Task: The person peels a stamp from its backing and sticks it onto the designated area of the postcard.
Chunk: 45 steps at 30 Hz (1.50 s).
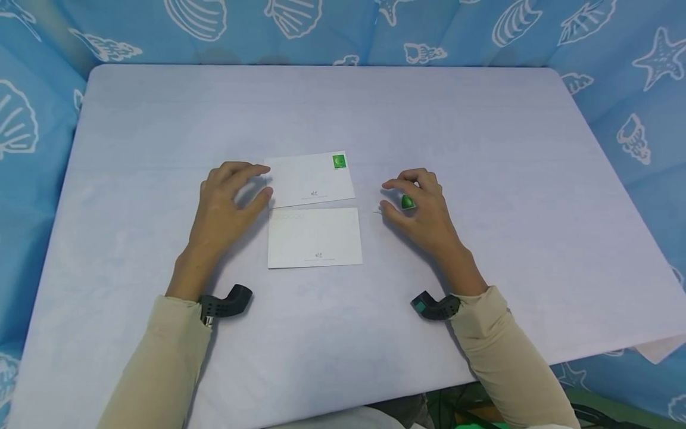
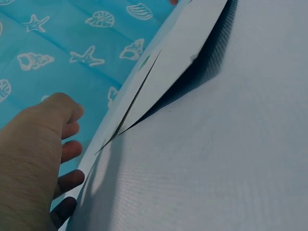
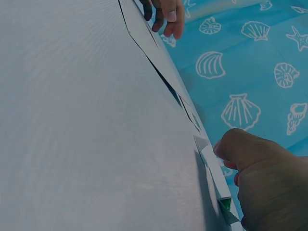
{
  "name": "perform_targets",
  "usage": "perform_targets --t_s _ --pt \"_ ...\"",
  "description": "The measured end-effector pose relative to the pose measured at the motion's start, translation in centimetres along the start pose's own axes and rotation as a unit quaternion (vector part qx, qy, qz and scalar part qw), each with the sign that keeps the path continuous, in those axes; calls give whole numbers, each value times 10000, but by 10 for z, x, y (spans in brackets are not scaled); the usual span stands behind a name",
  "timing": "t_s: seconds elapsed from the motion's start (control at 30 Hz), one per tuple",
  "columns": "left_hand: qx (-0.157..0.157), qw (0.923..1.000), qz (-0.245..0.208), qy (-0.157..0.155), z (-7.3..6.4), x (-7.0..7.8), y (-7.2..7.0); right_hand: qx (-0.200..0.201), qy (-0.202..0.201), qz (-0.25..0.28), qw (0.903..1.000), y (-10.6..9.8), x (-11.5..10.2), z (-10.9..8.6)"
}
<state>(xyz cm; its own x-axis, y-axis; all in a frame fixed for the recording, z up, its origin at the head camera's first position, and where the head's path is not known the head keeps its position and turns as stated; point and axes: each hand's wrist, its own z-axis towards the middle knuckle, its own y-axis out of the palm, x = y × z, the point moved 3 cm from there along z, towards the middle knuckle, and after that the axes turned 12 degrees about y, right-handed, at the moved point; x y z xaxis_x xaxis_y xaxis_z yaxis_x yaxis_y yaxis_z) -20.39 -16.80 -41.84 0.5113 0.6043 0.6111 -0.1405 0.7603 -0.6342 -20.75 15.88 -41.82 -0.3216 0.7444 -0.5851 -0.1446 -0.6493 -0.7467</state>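
Note:
Two white envelopes lie one beyond the other on the table. The far envelope [image 1: 308, 179] sits slightly turned, a green stamp [image 1: 339, 161] in its upper right corner; the near envelope [image 1: 315, 238] shows small print along its bottom. Beside the far envelope's left edge is my left hand [image 1: 222, 196], fingers loosely bent, thumb and forefinger apart, fingertips right at the paper. To the right, my right hand [image 1: 429, 208] arches over a small white paper strip [image 3: 208, 156] bearing a green stamp [image 3: 225, 204]. Its thumb and forefinger are parted, and it covers most of the strip in the head view.
A white cloth [image 1: 509, 179] covers the table. Blue curtains [image 1: 354, 30] with white shell prints hang along the back and sides. Black wrist devices [image 1: 227, 302] sit at both cuffs. Dark cables [image 1: 595, 414] lie below the table's front right edge.

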Motion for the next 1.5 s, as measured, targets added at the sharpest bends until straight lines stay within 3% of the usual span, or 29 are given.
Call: perform_targets --t_s 0.5,0.77,1.33,1.5 --pt "31 9999 -109 -87 0 6 2 21 150 -12 9999 -11 9 -10" --pt "-78 9995 -278 148 -1 19 8 17 7 71 10000 -19 16 -14" --pt "105 9981 -419 438 -2 31 13 144 199 -270 9993 -32 33 -25" --pt "199 9962 -458 716 -5 38 17 182 124 -286 9993 -30 31 -23"
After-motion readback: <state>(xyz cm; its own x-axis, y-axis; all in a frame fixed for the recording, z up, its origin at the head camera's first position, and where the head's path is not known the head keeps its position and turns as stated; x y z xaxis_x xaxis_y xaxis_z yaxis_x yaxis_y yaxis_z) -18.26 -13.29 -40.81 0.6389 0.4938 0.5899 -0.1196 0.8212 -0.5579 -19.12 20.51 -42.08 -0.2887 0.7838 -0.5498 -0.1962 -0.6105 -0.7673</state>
